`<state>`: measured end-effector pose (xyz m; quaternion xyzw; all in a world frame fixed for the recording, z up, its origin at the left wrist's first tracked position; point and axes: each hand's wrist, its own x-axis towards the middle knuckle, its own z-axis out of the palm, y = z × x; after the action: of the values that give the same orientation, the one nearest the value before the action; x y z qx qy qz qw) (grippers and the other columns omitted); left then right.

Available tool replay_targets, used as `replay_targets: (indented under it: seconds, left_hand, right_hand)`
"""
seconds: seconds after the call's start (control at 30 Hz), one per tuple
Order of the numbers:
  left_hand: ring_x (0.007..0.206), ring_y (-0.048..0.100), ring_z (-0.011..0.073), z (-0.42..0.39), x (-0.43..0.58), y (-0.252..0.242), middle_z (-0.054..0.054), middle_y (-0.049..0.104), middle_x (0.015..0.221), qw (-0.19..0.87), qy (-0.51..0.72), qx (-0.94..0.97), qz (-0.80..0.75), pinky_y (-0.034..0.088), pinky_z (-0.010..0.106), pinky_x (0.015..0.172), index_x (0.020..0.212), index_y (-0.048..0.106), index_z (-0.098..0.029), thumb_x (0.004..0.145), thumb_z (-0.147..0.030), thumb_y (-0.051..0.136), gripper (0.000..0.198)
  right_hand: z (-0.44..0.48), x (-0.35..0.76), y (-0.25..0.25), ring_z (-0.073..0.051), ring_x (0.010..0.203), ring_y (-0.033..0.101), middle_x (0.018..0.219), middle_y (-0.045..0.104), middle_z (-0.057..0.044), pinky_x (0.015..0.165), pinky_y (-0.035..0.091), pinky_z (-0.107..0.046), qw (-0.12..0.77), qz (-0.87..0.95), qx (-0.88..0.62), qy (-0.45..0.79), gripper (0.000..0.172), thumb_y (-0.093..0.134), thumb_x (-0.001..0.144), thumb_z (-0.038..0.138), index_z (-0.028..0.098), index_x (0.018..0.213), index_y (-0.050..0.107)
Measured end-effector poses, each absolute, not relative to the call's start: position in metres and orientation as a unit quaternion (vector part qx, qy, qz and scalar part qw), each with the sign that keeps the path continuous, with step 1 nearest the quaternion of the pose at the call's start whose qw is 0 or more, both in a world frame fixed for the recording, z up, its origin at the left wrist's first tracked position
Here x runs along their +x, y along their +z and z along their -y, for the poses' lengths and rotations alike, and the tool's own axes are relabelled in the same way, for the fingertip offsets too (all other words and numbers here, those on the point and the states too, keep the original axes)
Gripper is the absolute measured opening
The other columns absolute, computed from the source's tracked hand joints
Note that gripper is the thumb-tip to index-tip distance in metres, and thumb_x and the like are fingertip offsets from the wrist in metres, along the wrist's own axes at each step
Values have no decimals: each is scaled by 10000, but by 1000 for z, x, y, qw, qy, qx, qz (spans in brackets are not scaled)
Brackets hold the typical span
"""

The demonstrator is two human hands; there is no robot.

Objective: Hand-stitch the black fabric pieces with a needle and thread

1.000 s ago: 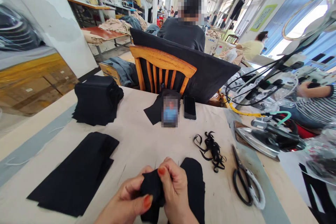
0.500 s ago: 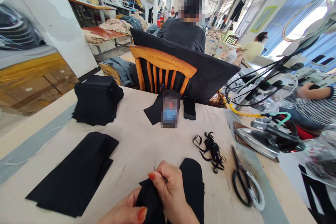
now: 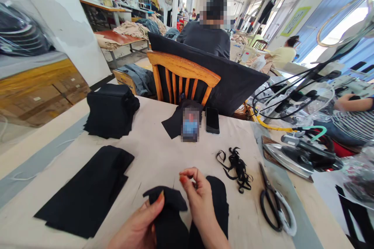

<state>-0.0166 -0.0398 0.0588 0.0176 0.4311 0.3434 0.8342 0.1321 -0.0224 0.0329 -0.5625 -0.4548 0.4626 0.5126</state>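
Near the front edge, my left hand (image 3: 143, 220) grips a black fabric piece (image 3: 171, 221), thumb on top; its upper end is folded over into a flap. Just right of that flap, my right hand (image 3: 198, 196) is raised with thumb and forefinger pinched together. Whatever sits in the pinch, if anything, is too small to make out. Under and beyond my right wrist lies another black fabric stack (image 3: 219, 198) with a rounded end. A flat pile of black fabric panels (image 3: 87, 190) rests to the left of my hands.
A taller black fabric stack (image 3: 112, 111) stands at back left. Dark narrow strips (image 3: 238, 167), scissors (image 3: 276, 202) and an iron (image 3: 292, 157) lie at right. A phone (image 3: 212, 120) is by the far edge, before a wooden chair (image 3: 184, 66). Co-workers sit beyond.
My right hand has come off the black fabric piece and moved up and right, still pinched. The piece's upper end has opened out into a flap in my left hand.
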Motion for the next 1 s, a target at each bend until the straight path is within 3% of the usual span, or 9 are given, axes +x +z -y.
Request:
replay_targets:
  seconds: [0.2, 0.33, 0.5, 0.63, 0.77, 0.83, 0.87, 0.9, 1.0]
  left_hand:
    - [479, 501, 61, 28, -10, 60, -74, 600, 573, 818, 379, 11, -433, 436, 155, 471, 723, 729, -179, 605, -296, 889, 231]
    - [569, 547, 83, 34, -9, 55, -64, 629, 652, 814, 382, 47, -435, 455, 165, 527, 801, 734, -210, 635, -335, 866, 246]
    - [663, 622, 157, 31, -28, 39, -18, 704, 704, 782, 344, 167, -491, 472, 217, 594, 872, 752, -243, 656, -320, 816, 239]
    - [703, 600, 214, 16, -54, 35, 37, 734, 854, 569, 366, 435, -594, 460, 258, 617, 766, 773, -238, 617, -233, 750, 150]
    - [590, 500, 161, 11, -51, 64, 58, 690, 1121, 448, 403, 566, -563, 437, 252, 582, 1067, 736, -301, 697, -317, 714, 371]
    - [531, 483, 145, 11, -40, 78, 36, 720, 923, 538, 325, 583, -515, 415, 238, 505, 1013, 743, -285, 673, -325, 766, 343]
    - [497, 452, 137, 10, -35, 81, 6, 671, 695, 574, 307, 571, -500, 384, 226, 466, 824, 754, -240, 700, -338, 748, 159]
    - [461, 411, 119, 10, -31, 82, -29, 578, 564, 599, 309, 542, -502, 343, 207, 422, 711, 718, -218, 733, -368, 720, 151]
    - [452, 394, 95, 9, -27, 74, -65, 476, 527, 633, 363, 454, -511, 317, 170, 386, 684, 657, -200, 802, -417, 662, 247]
  right_hand:
    - [28, 137, 41, -137, 649, 543, 807, 618, -36, 553, 407, -249, 567, 482, -524, 416, 308, 453, 958, 375, 207, 868, 694]
    - [30, 129, 48, -164, 716, 568, 829, 626, -44, 575, 432, -262, 573, 524, -504, 379, 168, 585, 882, 299, 220, 943, 721]
    - [26, 130, 52, -142, 643, 510, 717, 589, -14, 527, 378, -247, 603, 509, -521, 327, 100, 612, 834, 180, 204, 775, 689]
    - [23, 139, 59, -120, 579, 455, 647, 530, 13, 523, 355, -251, 583, 515, -523, 349, 130, 619, 822, 199, 192, 694, 635]
    - [19, 138, 68, -128, 579, 462, 584, 516, 22, 535, 353, -256, 494, 588, -500, 400, 142, 614, 778, 181, 193, 640, 646]
    - [17, 136, 71, -125, 575, 454, 579, 519, 26, 538, 352, -253, 485, 578, -488, 439, 119, 624, 776, 213, 196, 664, 663]
    - [17, 135, 72, -120, 570, 447, 593, 527, 29, 537, 350, -247, 490, 551, -488, 466, 93, 637, 777, 246, 198, 705, 672]
    - [17, 135, 72, -113, 567, 442, 618, 542, 30, 536, 348, -240, 496, 517, -491, 497, 85, 657, 768, 281, 200, 751, 677]
    - [19, 138, 67, -91, 549, 411, 655, 567, 35, 520, 320, -217, 488, 417, -500, 581, 199, 746, 683, 335, 193, 793, 662]
